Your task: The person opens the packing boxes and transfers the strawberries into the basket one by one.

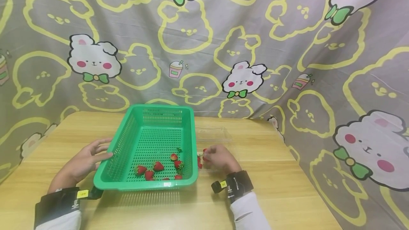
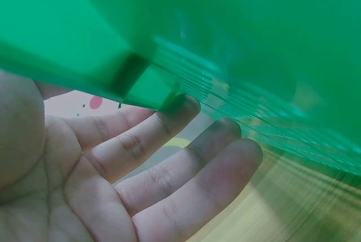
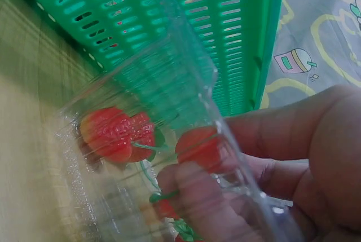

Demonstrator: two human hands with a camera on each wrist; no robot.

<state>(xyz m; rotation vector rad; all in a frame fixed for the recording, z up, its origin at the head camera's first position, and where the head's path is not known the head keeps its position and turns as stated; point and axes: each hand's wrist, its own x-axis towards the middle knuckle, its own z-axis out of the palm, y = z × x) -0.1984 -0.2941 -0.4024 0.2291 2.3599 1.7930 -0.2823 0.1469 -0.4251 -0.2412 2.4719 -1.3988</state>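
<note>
A green plastic basket (image 1: 164, 130) with slotted walls stands on the table, with several strawberries (image 1: 158, 166) lying toward its near end. My left hand (image 1: 78, 159) is at the basket's left side, its fingers fairly straight. In the left wrist view the fingertips (image 2: 186, 106) touch the underside of the green rim. To the right of the basket is a clear plastic box (image 3: 169, 56) holding strawberries (image 3: 115, 135). My right hand (image 1: 220, 157) reaches into that box. Between its thumb and fingers it pinches a strawberry (image 3: 198, 147), partly hidden by the thumb.
Everything rests on a wooden table (image 1: 271, 187). A grey curtain (image 1: 204, 45) with cartoon rabbits hangs behind and on both sides. The clear box sits close against the basket's right wall, and its transparent edges are hard to make out from the head view.
</note>
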